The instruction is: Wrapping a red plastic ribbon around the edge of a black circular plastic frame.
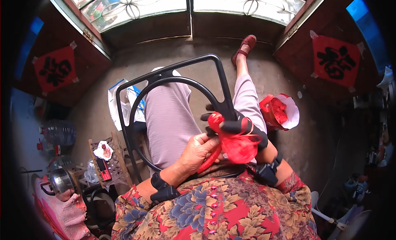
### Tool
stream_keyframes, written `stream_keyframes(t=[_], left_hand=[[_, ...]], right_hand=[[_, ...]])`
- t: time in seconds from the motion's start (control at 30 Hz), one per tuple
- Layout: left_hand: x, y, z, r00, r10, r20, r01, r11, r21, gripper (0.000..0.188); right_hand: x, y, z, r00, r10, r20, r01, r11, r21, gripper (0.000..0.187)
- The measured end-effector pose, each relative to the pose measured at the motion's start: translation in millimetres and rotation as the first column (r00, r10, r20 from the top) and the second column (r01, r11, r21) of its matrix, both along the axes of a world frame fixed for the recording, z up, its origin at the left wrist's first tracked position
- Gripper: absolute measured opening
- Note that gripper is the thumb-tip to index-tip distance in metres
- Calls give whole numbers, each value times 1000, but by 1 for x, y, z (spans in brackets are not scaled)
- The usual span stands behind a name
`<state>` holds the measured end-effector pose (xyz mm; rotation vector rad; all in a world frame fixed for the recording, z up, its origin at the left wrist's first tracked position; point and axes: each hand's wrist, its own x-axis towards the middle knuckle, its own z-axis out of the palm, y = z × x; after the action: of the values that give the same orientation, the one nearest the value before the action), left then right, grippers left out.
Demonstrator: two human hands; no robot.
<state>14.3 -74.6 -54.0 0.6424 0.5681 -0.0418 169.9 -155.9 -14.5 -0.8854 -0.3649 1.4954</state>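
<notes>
A black frame, a rounded square with a ring inside it, leans across my lap. Red strands wrap its near right part, forming a thick red band. My bare left hand pinches at this band, thumb and fingers together. Beside it, my right hand, in a dark glove, is bent around a loose bundle of red yarn, blurred by motion. A red knob-like wrapped piece pokes out between the dark fingers. What lies under the right palm is hidden.
A red-and-white bag holding more red yarn stands right of my leg. Left are a white-and-blue bag, a woven stool bearing a red phone, and a metal pot. Double doors close off the far side.
</notes>
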Motion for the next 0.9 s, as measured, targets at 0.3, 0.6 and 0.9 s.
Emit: stream_keyframes(t=[0.3,0.6,0.9], left_hand=[[-5,6,-13,990,124,70,-130,987,98,9],[-7,9,-12,990,124,72,-133,980,148,14],[-8,10,0,990,135,47,-136,991,9,18]], right_hand=[[-27,-55,-1,719,297,628,35,888,-459,43],[-18,-58,-33,947,-233,-223,154,934,-322,31],[21,-109,-40,799,-434,-417,435,895,-99,45]])
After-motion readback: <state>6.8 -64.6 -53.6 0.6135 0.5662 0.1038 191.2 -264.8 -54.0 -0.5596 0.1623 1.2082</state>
